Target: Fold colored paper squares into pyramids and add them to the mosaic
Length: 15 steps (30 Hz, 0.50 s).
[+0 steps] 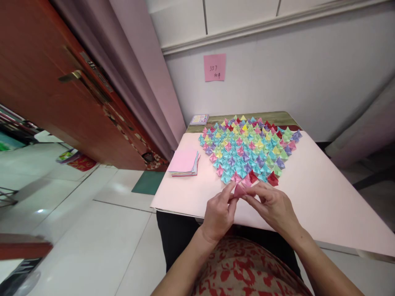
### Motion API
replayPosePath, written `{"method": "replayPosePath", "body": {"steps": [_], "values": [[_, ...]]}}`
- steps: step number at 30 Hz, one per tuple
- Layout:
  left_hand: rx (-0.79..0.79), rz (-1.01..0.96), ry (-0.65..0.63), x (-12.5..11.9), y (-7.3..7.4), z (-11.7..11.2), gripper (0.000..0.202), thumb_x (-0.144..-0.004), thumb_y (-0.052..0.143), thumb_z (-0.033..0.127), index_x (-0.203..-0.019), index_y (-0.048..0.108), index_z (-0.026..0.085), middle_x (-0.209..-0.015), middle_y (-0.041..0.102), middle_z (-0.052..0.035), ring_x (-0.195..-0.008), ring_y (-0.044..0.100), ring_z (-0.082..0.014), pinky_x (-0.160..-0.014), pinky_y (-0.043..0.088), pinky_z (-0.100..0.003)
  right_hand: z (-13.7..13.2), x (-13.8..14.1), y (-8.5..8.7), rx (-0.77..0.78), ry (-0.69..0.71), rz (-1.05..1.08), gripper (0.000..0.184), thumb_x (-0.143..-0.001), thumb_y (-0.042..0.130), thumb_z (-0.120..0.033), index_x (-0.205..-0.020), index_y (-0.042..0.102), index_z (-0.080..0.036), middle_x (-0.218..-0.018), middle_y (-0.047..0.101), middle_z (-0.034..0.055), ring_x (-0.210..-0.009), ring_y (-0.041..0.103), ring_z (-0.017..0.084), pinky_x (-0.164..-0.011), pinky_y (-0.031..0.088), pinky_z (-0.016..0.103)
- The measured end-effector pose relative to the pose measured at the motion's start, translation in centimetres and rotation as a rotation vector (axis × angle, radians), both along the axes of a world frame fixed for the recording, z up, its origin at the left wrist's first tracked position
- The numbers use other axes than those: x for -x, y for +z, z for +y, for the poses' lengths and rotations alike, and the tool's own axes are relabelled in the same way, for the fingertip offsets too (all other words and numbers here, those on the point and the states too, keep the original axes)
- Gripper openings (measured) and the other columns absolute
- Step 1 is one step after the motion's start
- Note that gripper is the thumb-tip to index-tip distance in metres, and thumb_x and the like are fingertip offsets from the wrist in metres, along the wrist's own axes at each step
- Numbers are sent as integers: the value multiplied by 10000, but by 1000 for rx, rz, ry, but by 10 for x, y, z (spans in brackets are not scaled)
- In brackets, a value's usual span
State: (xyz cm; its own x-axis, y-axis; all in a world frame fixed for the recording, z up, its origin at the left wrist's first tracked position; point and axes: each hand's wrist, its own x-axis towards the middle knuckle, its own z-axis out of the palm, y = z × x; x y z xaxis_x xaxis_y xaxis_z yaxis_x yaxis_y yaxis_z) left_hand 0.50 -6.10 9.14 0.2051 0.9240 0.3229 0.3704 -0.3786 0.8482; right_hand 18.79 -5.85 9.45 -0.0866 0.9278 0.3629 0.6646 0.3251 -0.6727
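Observation:
Between my two hands is a small folded piece of pink paper (239, 190), held above the table's front edge. My left hand (219, 211) pinches its left side with thumb and forefinger. The fingertips of my right hand (274, 203) grip it from the right. Just beyond the hands, many folded paper pieces (242, 150) in blue, pink, green, yellow, purple and red spread over the table in a wide patch. A red one (273, 179) lies at the near right of the patch, close to my right hand.
A stack of square coloured paper (184, 161) lies at the table's left. The tabletop is covered with pale pink sheeting (327, 197). At the back left corner sits a small pack (200, 119). A pink note (214, 67) hangs on the wall; a door (61, 78) stands to the left.

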Motion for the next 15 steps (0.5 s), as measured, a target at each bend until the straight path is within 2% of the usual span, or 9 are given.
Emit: {"method": "replayPosePath", "body": {"steps": [1,3,6,9,12,15], "values": [[15,15,-13,1,0,0,430,-894,587,244,-1324,584,248,-1035,748,-98,-957,705,-254,-917,521,-364,0,-2,-1,85,25,0,260,-870,640,-498,-935,781,-290,-647,640,-5,-540,541,139,-504,387,256],[45,29,-37,2,0,1,438,-894,583,254,-1331,590,241,-1042,741,-116,-972,690,-267,-936,500,-377,1,-5,-3,254,82,65,311,-863,631,-531,-953,784,-276,-512,558,-38,-444,448,114,-455,316,246],[122,-5,-92,2,4,2,471,-892,586,274,-1361,560,233,-924,736,-98,-867,679,-235,-878,510,-363,4,-7,-3,418,125,236,359,-847,635,-549,-922,781,-230,-487,545,-37,-453,448,115,-462,324,241],[376,-212,-208,3,8,4,548,-862,634,309,-1383,506,198,-719,678,-28,-660,639,-177,-703,532,-311,6,-8,1,491,177,420,348,-826,664,-535,-811,748,-198,-549,576,-24,-505,463,111,-497,355,233],[645,-504,-339,4,11,7,647,-810,703,341,-1383,476,145,-645,652,-4,-539,605,-148,-583,519,-281,6,-8,7,543,257,576,333,-825,683,-509,-771,704,-181,-613,572,-20,-563,470,104,-527,359,222],[741,-667,-405,6,12,10,612,-828,670,444,-1331,536,121,-639,670,-28,-509,611,-155,-541,517,-285,6,-9,8,612,339,641,341,-851,664,-504,-786,688,-170,-617,547,-22,-577,460,100,-527,338,218]]}}
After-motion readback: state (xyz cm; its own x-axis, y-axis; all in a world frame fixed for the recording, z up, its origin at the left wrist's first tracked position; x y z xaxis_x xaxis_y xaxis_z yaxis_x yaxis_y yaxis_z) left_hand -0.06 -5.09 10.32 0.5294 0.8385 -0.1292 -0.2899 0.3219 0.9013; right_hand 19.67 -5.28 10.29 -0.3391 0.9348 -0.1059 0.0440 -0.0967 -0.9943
